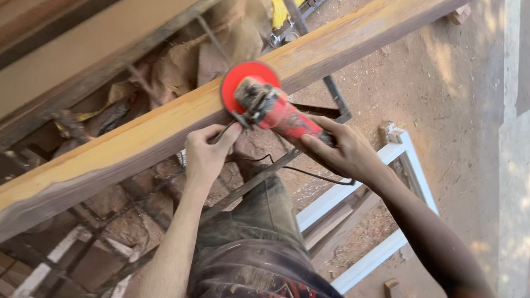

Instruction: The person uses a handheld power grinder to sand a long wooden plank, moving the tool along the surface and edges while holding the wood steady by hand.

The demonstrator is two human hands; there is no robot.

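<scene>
On plank (126, 147): red grinder (275, 112) w/ both hands' grip, left (208, 152) & right (343, 151)

Outdoor woodworking yard: plank (155, 127), dirt ground (449, 97)

head cam | looks steeply down, tilted | close over hands, plank (155, 127), dirt ground (456, 96)

A white wooden frame (398, 160) is lying on the reddish sandy ground (455, 84) (sawdust is covering it); a yellow cloth (284, 3) is showing at the top; rough bricks (117, 205) are sitting below; a small wood block (392, 290) is resting nearby.
</scene>
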